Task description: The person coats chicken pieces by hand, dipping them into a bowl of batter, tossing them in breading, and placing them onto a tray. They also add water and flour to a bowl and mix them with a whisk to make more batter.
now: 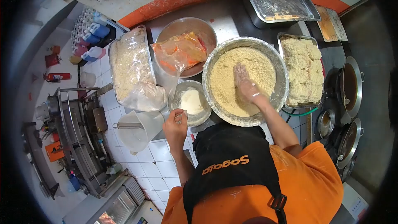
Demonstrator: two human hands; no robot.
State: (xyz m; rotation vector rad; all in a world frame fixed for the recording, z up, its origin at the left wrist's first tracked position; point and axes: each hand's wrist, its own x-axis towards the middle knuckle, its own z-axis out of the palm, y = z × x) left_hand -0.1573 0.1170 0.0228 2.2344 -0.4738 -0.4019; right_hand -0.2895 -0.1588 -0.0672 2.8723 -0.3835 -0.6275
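My right hand (246, 84), in a thin clear glove, lies flat on the pale crumbs (222, 70) in a large round metal bowl (282, 74). Its fingers are stretched out. To the left, my left hand (176, 122) is closed in a pinch by the near rim of a smaller bowl (203, 118). What those fingers hold, if anything, is too small to make out. That bowl holds a white substance (192, 101).
Behind are a metal bowl (211, 31) with a plastic bag of orange-red food (182, 52) and a bagged crumb tray (132, 64). A coated-food tray (302, 70) and pans (351, 87) stand right. A clear jug (139, 132) is left.
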